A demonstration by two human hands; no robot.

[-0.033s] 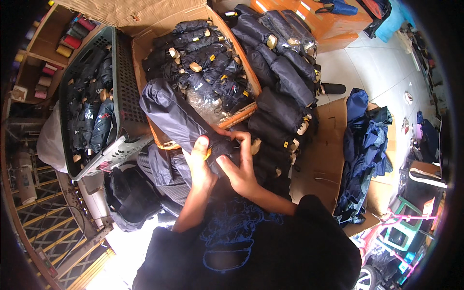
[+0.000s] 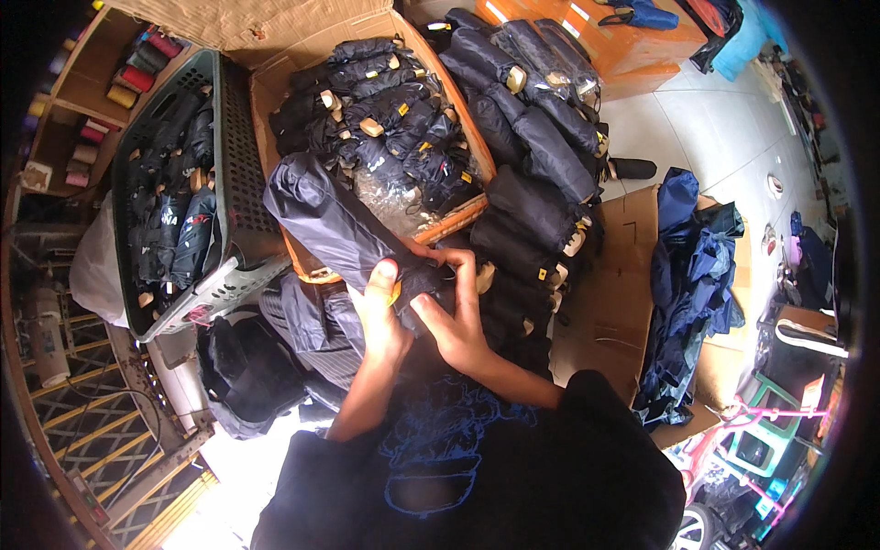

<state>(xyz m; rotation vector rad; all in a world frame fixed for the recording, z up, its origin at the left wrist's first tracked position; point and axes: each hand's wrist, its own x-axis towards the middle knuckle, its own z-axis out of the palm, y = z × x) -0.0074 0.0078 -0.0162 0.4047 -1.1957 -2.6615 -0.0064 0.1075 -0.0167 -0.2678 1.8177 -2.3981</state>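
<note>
A folded umbrella in a black sleeve [image 2: 335, 215] lies slantwise between my hands, its rounded end pointing up and left over the cardboard box. My left hand [image 2: 380, 307] wraps round its near end, with the thumb on top by a small yellow tag [image 2: 395, 293]. At that same end my right hand [image 2: 456, 316] pinches the dark cloth between bent fingers and thumb. Part of the right fingers is hidden behind the cloth. Beyond the held umbrella, the open cardboard box [image 2: 486, 151] is filled with more black folded umbrellas [image 2: 367, 128] that show pale handle ends.
Left of the box stands a grey perforated plastic basket [image 2: 240, 174] of black umbrellas. A pile of sleeved umbrellas [image 2: 550, 147] lies to the right. Further right, a cardboard box [image 2: 612, 284] holds dark blue cloth [image 2: 687, 284]. Thread spools [image 2: 137, 78] fill a shelf at far left.
</note>
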